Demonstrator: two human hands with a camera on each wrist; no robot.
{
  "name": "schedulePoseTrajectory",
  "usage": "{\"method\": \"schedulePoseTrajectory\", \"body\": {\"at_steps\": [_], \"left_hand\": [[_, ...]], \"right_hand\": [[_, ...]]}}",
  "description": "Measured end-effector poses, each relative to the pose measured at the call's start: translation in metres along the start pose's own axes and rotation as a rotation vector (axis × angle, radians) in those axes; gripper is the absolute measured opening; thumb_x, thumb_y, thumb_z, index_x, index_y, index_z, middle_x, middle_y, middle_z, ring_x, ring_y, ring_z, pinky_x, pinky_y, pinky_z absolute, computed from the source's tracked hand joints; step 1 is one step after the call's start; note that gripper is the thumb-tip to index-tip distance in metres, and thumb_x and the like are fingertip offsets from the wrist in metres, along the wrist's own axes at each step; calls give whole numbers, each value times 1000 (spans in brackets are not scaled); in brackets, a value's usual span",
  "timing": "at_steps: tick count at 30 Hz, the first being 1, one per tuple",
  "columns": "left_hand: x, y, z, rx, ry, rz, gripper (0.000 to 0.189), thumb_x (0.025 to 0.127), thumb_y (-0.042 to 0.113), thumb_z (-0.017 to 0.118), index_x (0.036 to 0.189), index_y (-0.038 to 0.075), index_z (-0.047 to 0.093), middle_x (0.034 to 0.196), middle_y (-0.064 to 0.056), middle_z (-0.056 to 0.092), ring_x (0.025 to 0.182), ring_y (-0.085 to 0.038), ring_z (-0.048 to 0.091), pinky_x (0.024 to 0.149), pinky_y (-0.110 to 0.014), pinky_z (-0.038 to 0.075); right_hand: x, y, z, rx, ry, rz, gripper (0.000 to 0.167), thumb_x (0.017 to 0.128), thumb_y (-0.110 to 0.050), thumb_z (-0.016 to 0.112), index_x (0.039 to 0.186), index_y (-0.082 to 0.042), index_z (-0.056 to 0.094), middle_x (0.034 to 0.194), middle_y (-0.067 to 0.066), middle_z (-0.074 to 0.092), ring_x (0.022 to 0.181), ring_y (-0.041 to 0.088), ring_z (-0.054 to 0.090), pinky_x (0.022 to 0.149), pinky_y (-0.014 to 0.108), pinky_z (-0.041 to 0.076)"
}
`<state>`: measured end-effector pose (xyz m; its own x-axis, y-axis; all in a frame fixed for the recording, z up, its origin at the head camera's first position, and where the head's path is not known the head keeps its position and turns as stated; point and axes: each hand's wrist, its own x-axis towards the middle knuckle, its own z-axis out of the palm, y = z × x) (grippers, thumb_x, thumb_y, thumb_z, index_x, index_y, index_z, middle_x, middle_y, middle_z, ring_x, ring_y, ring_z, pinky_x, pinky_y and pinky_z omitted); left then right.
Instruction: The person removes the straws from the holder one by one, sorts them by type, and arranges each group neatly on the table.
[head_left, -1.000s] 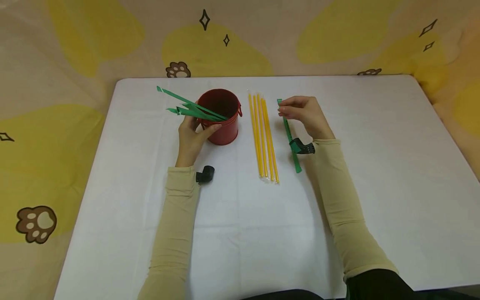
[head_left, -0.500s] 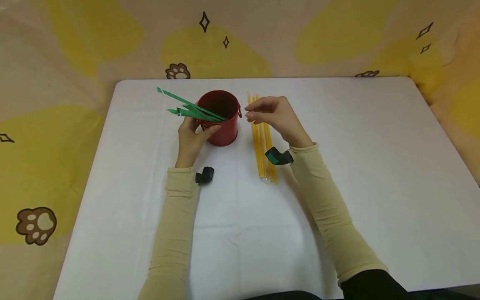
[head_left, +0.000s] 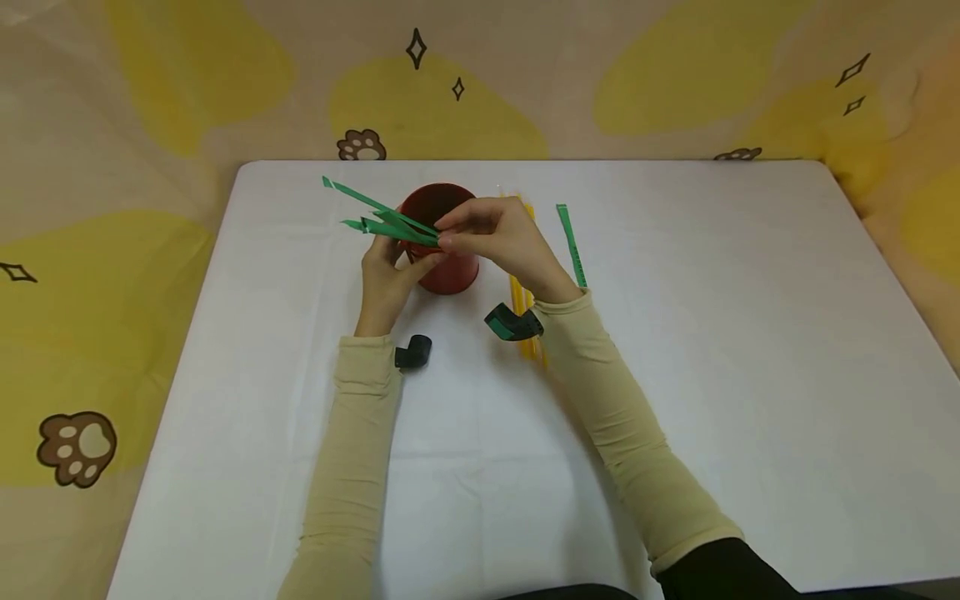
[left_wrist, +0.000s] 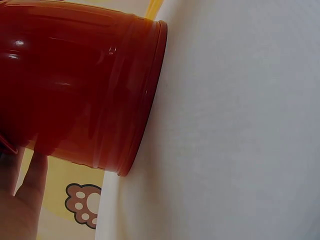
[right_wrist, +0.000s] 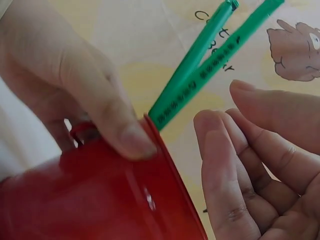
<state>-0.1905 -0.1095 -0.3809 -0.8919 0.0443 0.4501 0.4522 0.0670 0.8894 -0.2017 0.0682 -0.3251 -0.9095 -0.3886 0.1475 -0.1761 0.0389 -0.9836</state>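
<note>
At the upper left of centre, slim green packets point(head_left: 382, 222) lean out over the left rim of the red bucket point(head_left: 450, 281), their lower ends inside it, as they did a second ago. Below them the left hand point(head_left: 386, 285) keeps its grip on the bucket's left side, thumb on the near rim; the bucket stands upright on the desk point(head_left: 765, 350). Next, over the bucket's mouth, comes the right hand point(head_left: 513, 246), which has swung leftward from the single green packet point(head_left: 572, 243) farther right. In the right wrist view its thumb and fingers are apart, with nothing between them. Its forearm now partly covers the yellow sticks point(head_left: 517, 296) at upper centre. The single packet lies where it did, so it apparently remains outside the bucket, and attention seems to have turned to the bunch inside.
</note>
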Motion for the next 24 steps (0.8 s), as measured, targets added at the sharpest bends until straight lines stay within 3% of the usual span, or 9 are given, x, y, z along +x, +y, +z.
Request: {"method": "schedulePoseTrajectory", "body": {"at_steps": [10, 14, 19, 24], "left_hand": [[-1, 3, -1, 20, -1, -53, 55, 80, -5, 71, 129, -10, 47, 124, -25, 55, 120, -28, 49, 106, -34, 38], [-1, 2, -1, 40, -8, -20, 55, 80, -5, 70, 129, -11, 46, 123, -26, 55, 116, -21, 52, 105, -33, 39], [0, -1, -1, 4, 3, -1, 52, 80, -10, 69, 126, -14, 47, 114, -23, 57, 99, -8, 54, 96, -31, 43], [-1, -2, 1, -4, 19, -12, 52, 79, -11, 69, 126, -15, 47, 115, -24, 57, 104, -11, 54, 101, -34, 42]], "right_hand": [[6, -1, 15, -137, -3, -84, 23, 79, 1, 74, 99, 8, 67, 88, 14, 68, 76, 21, 65, 69, 32, 56], [6, -1, 17, -181, 4, -86, 18, 78, 0, 75, 95, 4, 69, 87, 11, 68, 73, 19, 65, 68, 30, 55], [6, -1, 21, -238, 11, -94, 15, 77, -2, 77, 91, 2, 70, 87, 8, 68, 75, 16, 64, 70, 27, 54], [6, 2, 25, -332, 43, -157, 17, 76, -4, 78, 89, 1, 71, 87, 7, 67, 77, 12, 62, 68, 24, 54]]}}
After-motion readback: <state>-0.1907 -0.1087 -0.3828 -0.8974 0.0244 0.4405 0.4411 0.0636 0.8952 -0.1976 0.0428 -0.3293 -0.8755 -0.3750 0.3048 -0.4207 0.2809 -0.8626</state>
